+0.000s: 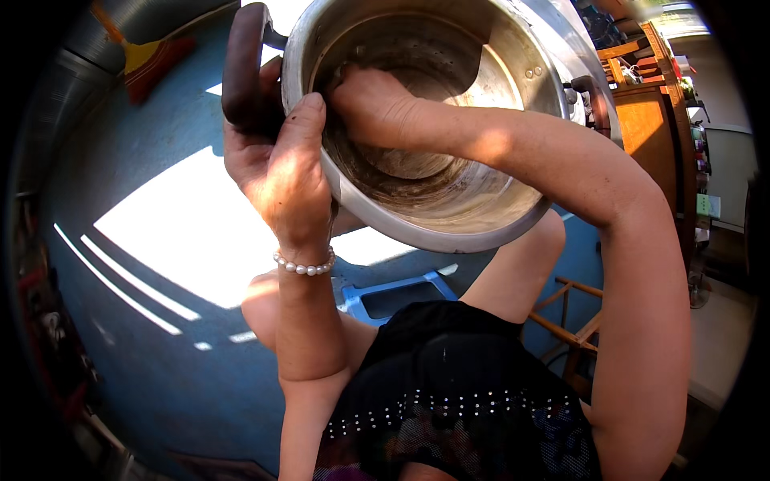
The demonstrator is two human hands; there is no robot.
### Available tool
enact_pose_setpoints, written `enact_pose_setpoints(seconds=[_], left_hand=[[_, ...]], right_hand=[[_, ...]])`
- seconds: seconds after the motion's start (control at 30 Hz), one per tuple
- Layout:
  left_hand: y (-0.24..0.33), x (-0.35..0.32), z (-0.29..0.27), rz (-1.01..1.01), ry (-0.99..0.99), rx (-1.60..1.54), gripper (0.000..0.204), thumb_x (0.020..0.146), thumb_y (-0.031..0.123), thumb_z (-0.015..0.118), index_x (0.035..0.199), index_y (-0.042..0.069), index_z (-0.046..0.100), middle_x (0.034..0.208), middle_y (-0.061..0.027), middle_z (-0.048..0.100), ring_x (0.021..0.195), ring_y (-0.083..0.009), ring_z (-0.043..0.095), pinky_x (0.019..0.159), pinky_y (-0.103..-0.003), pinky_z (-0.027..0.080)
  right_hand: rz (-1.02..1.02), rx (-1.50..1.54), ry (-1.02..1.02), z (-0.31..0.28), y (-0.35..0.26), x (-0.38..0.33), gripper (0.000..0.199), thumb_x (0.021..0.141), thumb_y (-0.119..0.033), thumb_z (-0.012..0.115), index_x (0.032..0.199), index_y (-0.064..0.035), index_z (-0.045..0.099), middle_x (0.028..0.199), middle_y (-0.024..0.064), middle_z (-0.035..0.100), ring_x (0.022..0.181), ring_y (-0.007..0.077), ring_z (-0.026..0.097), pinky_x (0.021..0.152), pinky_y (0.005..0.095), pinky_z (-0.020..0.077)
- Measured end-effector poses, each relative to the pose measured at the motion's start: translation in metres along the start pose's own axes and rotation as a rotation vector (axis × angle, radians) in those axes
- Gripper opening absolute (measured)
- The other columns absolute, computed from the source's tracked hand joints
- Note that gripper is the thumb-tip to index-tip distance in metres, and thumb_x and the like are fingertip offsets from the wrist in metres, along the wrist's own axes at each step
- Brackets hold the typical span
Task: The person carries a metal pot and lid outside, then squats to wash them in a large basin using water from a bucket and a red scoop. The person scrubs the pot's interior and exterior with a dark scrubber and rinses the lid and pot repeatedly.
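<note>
Steel pot held tilted over a blue floor, one hand inside it.

Clenched on the dark handle (245,68), the left hand (277,164) grips the pot (513,88) at its near-left rim, thumb over the edge. The right hand (373,100) is deep inside, fingers curled against the stained inner wall; what it holds cannot be told. The pot's mouth faces the person. Below lie a blue stool (397,293) and wooden frame (573,325); a wooden cabinet (646,120) stands right.

The left hand (277,164) is raised on an upright forearm, its fingers (241,120) curled shut in a grip and the thumb stretched upward. The right arm bends at the elbow and reaches across; the right hand (373,104) is clenched, knuckles up.
</note>
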State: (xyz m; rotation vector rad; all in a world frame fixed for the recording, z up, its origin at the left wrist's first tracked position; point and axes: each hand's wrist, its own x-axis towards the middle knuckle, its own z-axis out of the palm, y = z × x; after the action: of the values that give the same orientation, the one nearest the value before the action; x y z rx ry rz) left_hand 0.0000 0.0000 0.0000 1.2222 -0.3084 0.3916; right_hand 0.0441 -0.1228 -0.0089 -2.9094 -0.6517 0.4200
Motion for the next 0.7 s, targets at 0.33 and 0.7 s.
enact_pose_setpoints(seconds=[0.33,0.7], left_hand=[[0.008,0.025,-0.014,-0.274,-0.026,-0.039,0.048,0.079,0.019,0.068,0.121,0.004,0.05,0.109,-0.0106,0.058,0.101,-0.0215,0.056,0.092,-0.032,0.044],[0.045,-0.071,0.021,-0.162,0.004,0.138,0.081,0.072,0.016,0.06,0.135,-0.007,0.015,0.129,-0.0178,0.029,0.121,-0.0256,0.033,0.103,-0.039,0.025]], right_hand=[[-0.102,-0.136,-0.138,-0.055,0.063,-0.019,0.022,0.064,-0.001,0.058,0.085,0.0025,0.062,0.08,0.0222,0.061,0.081,0.0372,0.059,0.069,0.0416,0.0478],[-0.042,-0.037,0.008,-0.043,0.057,-0.027,0.015,0.063,-0.001,0.057,0.076,0.0027,0.064,0.076,0.0223,0.061,0.075,0.0368,0.061,0.065,0.0412,0.0494]])
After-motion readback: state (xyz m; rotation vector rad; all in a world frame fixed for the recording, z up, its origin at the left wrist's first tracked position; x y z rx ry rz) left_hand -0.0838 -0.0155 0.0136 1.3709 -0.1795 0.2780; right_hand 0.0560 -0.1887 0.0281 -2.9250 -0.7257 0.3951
